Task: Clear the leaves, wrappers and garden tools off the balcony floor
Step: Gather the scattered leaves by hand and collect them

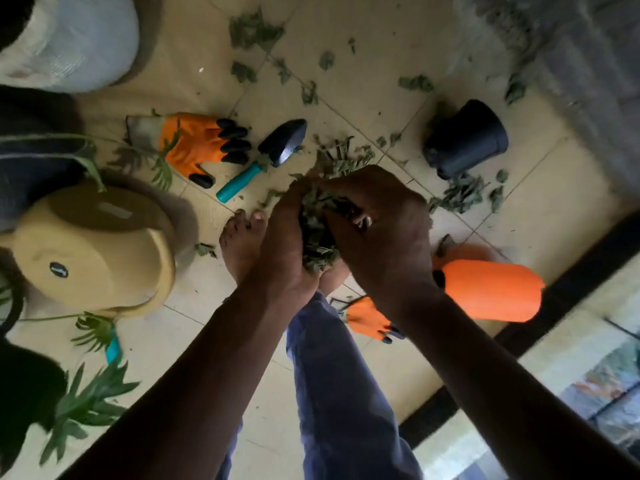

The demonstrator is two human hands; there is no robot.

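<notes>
My left hand [282,244] and my right hand [384,233] cup a bunch of dry green leaves [317,233] between them, above the tiled floor. More loose leaves [254,29] lie scattered across the tiles, with a pile [460,194] near a tipped black pot [465,138]. A trowel [268,155] with a dark blade and teal handle lies beside an orange garden glove [194,143] with black claw tips. A second orange glove [369,318] shows under my right forearm. An orange object [491,289] lies to the right.
A tan plant pot [93,247] lies on its side at the left, with green fronds [86,403] around it. A white sack [69,36] sits at the top left. My bare foot [240,237] stands under my hands. A dark threshold strip [519,327] runs along the right.
</notes>
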